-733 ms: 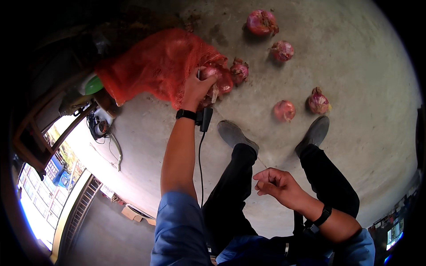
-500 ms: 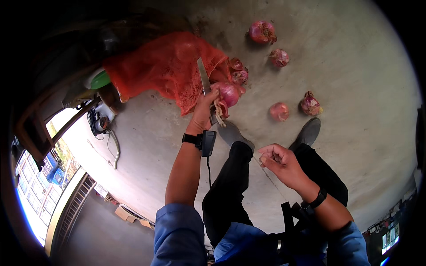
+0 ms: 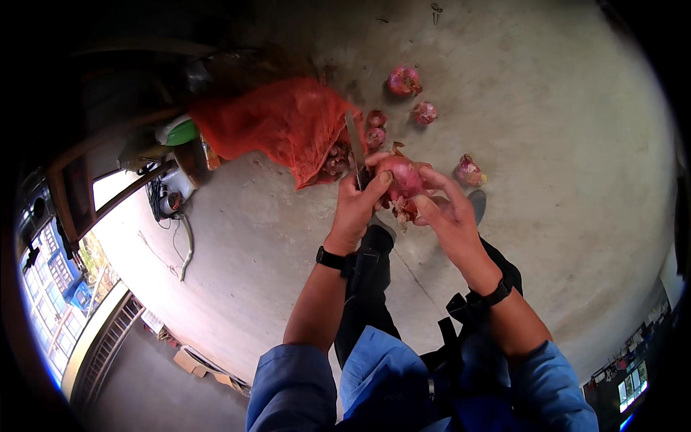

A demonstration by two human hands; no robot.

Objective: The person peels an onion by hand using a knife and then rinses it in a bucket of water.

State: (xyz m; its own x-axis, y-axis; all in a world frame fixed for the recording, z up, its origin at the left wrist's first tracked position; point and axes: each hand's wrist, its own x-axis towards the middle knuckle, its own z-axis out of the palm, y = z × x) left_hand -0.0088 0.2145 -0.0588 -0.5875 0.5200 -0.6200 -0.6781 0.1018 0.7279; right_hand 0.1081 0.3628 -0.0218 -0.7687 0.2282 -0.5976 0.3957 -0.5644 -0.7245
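My left hand (image 3: 357,207) grips a knife (image 3: 354,147) with its blade pointing up and away, and its thumb rests on a red onion (image 3: 400,176). My right hand (image 3: 445,214) holds that same onion from the right and below, loose skin hanging under it. Both hands meet over my legs, above a concrete floor. A red mesh sack (image 3: 282,126) lies just beyond the hands, with onions spilling from its mouth (image 3: 337,160).
Loose red onions lie on the floor: one far off (image 3: 404,80), a smaller one (image 3: 425,113), two by the sack (image 3: 375,128), one to the right (image 3: 468,171). A green lid (image 3: 180,132) and cables (image 3: 164,198) sit at the left by a wooden frame.
My left hand lifted an onion and the knife away from the sack toward me. My right hand rose from my lap and took hold of the onion.
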